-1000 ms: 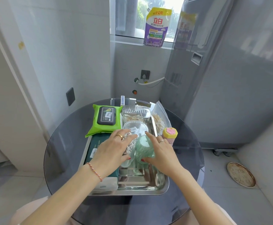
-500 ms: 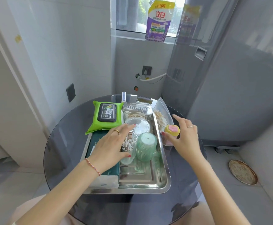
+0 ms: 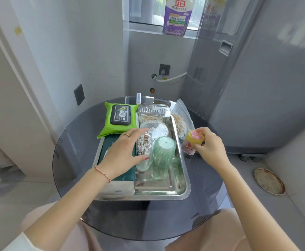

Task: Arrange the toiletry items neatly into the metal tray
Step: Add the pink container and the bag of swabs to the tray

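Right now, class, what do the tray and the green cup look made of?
Tray: polished metal, probably stainless steel; it mirrors the items in it. Green cup: translucent plastic, by its ribbed, see-through wall, though tinted glass is possible.

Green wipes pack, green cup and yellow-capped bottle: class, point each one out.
green wipes pack (image 3: 120, 115): head view, black flip lid.
green cup (image 3: 164, 147): head view, upturned base.
yellow-capped bottle (image 3: 195, 136): head view, pink-topped cap.
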